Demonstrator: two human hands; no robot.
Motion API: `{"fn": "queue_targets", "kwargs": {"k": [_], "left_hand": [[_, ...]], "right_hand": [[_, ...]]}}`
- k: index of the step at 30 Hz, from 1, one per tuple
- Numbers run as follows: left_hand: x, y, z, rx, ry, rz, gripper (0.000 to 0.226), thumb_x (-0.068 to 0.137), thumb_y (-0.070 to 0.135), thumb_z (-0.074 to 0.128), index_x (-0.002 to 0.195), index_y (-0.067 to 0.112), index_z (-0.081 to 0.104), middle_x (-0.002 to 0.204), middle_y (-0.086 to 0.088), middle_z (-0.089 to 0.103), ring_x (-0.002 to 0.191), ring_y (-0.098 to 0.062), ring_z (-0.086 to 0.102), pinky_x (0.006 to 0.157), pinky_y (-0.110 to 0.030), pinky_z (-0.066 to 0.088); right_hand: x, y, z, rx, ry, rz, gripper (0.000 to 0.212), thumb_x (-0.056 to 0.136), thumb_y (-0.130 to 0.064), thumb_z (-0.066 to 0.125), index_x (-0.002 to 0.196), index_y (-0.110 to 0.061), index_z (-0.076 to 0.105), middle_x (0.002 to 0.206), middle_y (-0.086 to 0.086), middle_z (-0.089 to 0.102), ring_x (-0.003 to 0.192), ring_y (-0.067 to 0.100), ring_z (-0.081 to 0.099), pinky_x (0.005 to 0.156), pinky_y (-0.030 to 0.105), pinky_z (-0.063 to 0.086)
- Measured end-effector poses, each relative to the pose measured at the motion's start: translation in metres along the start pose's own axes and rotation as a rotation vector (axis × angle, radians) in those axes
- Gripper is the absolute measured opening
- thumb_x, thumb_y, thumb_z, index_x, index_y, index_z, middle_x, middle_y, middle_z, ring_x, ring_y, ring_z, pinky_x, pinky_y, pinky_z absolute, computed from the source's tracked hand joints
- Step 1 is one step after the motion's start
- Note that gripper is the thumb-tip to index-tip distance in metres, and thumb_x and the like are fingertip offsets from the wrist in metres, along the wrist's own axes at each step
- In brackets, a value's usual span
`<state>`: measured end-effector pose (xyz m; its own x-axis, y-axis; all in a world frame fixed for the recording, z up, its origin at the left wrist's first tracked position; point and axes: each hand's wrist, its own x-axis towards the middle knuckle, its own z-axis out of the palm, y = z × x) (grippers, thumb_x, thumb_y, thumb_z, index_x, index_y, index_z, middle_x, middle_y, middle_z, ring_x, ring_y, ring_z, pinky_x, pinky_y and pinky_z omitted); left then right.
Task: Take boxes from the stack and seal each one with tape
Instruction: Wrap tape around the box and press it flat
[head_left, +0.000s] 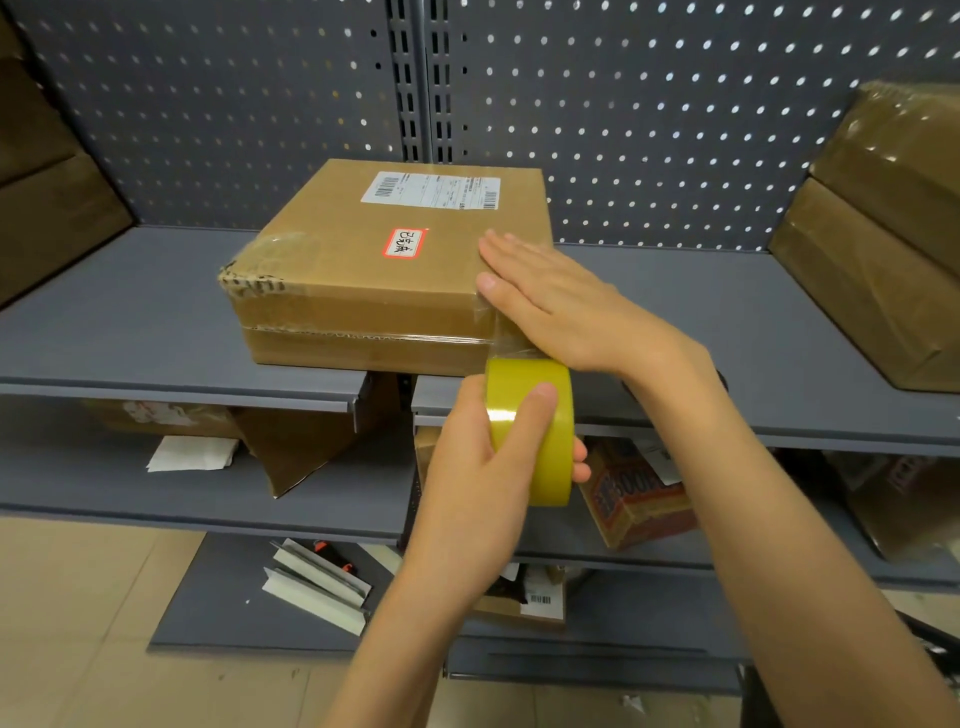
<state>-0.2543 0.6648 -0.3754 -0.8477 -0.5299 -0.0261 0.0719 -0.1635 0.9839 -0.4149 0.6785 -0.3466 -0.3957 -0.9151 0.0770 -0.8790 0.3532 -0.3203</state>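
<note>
Two hands at work: right hand (550, 306) lies flat on near-right corner of the flat brown cardboard box (395, 265) on grey metal shelf (130, 322). Left hand (483, 457) grips yellow tape roll (530, 431) just below, film running straight up to that corner; next pull looks downward, under the box.

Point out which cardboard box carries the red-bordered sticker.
The cardboard box in the middle of the shelf, under the flat right hand. The wrapped boxes at far right show no sticker.

Grey metal shelf (156, 312), top tier: flat brown cardboard box (384, 270) with white shipping label at centre, near front edge; stacked tape-wrapped brown cartons (878, 249) at right; dark brown cartons (47, 197) at left.
</note>
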Motion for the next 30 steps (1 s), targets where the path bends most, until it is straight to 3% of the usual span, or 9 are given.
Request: {"fn": "queue_targets", "kwargs": {"k": [4, 8, 12, 15, 17, 22, 30], "left_hand": [[-0.007, -0.008, -0.006, 0.007, -0.009, -0.083, 0.021, 0.095, 0.03, 0.052, 0.105, 0.012, 0.056, 0.061, -0.005, 0.065, 0.055, -0.016, 0.064, 0.06, -0.031, 0.055], [-0.011, -0.014, -0.008, 0.027, 0.001, -0.139, 0.022, 0.095, 0.029, 0.051, 0.101, 0.008, 0.055, 0.05, -0.001, 0.061, 0.045, -0.009, 0.06, 0.047, -0.019, 0.047], [-0.009, -0.016, -0.006, 0.02, 0.054, -0.186, 0.023, 0.092, 0.033, 0.056, 0.099, 0.012, 0.05, 0.055, -0.003, 0.063, 0.049, -0.018, 0.063, 0.052, -0.029, 0.051], [-0.012, -0.014, -0.003, 0.067, 0.115, -0.134, 0.018, 0.09, 0.028, 0.059, 0.098, 0.019, 0.045, 0.069, 0.003, 0.061, 0.046, -0.002, 0.062, 0.044, -0.013, 0.045], [-0.015, -0.014, -0.002, 0.069, 0.155, -0.09, 0.025, 0.09, 0.023, 0.061, 0.106, 0.025, 0.041, 0.075, 0.004, 0.057, 0.048, 0.006, 0.061, 0.041, -0.009, 0.042], [-0.018, -0.017, -0.002, 0.07, 0.163, -0.034, 0.044, 0.089, 0.025, 0.062, 0.119, 0.045, 0.037, 0.078, 0.002, 0.069, 0.058, -0.022, 0.069, 0.057, -0.037, 0.059], [-0.017, -0.021, 0.001, 0.156, 0.178, 0.043, 0.042, 0.09, 0.025, 0.062, 0.127, 0.036, 0.046, 0.079, 0.001, 0.067, 0.062, -0.019, 0.07, 0.056, -0.033, 0.059]], "right_hand": [[0.001, 0.002, 0.003, -0.043, 0.013, 0.004, 0.054, 0.104, -0.037, 0.019, 0.153, -0.014, 0.011, 0.161, -0.002, 0.007, 0.147, 0.008, 0.003, 0.113, 0.018, -0.002], [0.002, 0.002, 0.006, -0.048, 0.05, -0.006, 0.054, 0.104, -0.037, 0.02, 0.152, -0.012, 0.014, 0.16, 0.0, 0.01, 0.147, 0.01, 0.006, 0.115, 0.021, 0.001], [0.001, 0.002, 0.006, -0.054, 0.063, -0.007, 0.054, 0.104, -0.037, 0.02, 0.152, -0.012, 0.013, 0.16, 0.001, 0.01, 0.147, 0.011, 0.007, 0.115, 0.02, 0.002], [0.002, 0.002, 0.006, -0.048, 0.057, -0.005, 0.054, 0.104, -0.036, 0.02, 0.152, -0.011, 0.013, 0.16, 0.002, 0.009, 0.147, 0.011, 0.006, 0.115, 0.021, 0.001], [0.002, 0.002, 0.006, -0.039, 0.057, -0.004, 0.054, 0.105, -0.036, 0.02, 0.152, -0.011, 0.013, 0.16, 0.002, 0.009, 0.147, 0.011, 0.005, 0.115, 0.021, 0.001], [0.001, 0.001, 0.006, 0.001, 0.061, 0.004, 0.054, 0.105, -0.036, 0.021, 0.152, -0.012, 0.014, 0.16, 0.001, 0.008, 0.147, 0.01, 0.005, 0.115, 0.021, 0.0], [0.0, -0.001, 0.008, 0.015, 0.082, 0.009, 0.053, 0.105, -0.035, 0.02, 0.152, -0.012, 0.015, 0.16, 0.002, 0.01, 0.147, 0.011, 0.005, 0.114, 0.021, 0.0]]}}
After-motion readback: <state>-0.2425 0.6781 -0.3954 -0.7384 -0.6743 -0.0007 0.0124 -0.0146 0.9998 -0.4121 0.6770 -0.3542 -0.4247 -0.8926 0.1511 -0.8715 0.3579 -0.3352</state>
